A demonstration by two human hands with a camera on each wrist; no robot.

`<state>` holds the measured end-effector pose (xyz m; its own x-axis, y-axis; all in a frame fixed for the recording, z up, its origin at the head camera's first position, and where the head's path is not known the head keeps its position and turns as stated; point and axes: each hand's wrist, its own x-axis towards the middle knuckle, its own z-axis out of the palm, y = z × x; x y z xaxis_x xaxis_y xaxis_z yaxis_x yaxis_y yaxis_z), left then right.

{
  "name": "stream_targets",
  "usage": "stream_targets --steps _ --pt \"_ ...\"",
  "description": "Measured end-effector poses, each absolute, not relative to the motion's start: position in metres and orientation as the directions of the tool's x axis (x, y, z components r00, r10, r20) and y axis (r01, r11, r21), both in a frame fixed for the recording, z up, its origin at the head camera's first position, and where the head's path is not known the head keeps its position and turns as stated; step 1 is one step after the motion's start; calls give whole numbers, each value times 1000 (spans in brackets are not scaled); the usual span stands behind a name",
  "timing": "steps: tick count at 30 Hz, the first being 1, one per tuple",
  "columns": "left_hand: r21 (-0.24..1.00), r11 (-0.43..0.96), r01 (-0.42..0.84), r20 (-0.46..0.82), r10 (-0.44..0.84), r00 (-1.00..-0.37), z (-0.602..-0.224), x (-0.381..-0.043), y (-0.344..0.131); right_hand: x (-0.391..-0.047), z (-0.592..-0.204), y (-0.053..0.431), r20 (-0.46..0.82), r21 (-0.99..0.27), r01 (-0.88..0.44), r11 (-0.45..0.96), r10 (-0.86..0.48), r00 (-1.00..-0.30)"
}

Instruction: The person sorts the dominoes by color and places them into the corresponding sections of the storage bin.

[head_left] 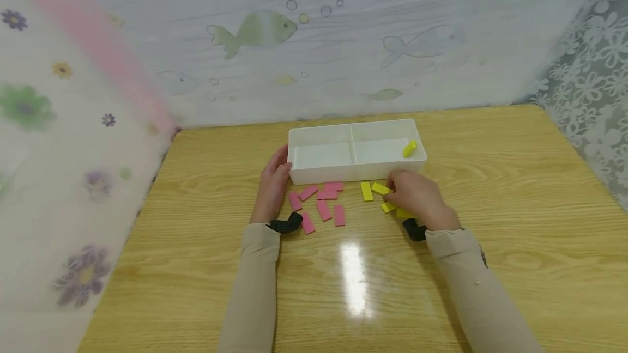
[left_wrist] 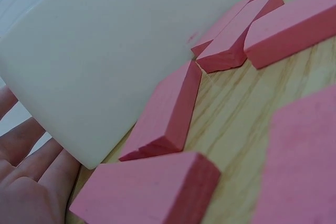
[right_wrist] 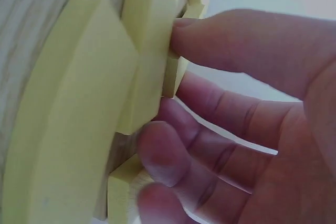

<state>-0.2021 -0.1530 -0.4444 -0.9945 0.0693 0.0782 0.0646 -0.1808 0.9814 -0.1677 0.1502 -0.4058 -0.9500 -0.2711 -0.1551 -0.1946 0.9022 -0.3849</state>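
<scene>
With straight fingers, the left hand (head_left: 271, 192) touches the tray (head_left: 338, 173), while the right hand (head_left: 419, 195) touches yellow blocks (head_left: 380, 188), its grip unclear.

Yeah, can't make out any readable text, labels, brands, numbers or signs in any of the three views, sorry folks.
</scene>
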Motion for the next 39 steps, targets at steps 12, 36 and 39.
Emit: stream_targets --steps 12,36,39 --pt "991 -105 83 93 94 -991 -427 -189 -150 -168 -396 160 -167 -458 -212 863 -318 -933" --pt "995 -56 84 88 70 -994 -429 -186 -149 -172 -396 161 -132 -586 -277 761 -427 -894" --pt "996 -54 71 74 61 -995 -428 -187 -148 -172 -394 161 -131 -583 -273 765 -421 -898"
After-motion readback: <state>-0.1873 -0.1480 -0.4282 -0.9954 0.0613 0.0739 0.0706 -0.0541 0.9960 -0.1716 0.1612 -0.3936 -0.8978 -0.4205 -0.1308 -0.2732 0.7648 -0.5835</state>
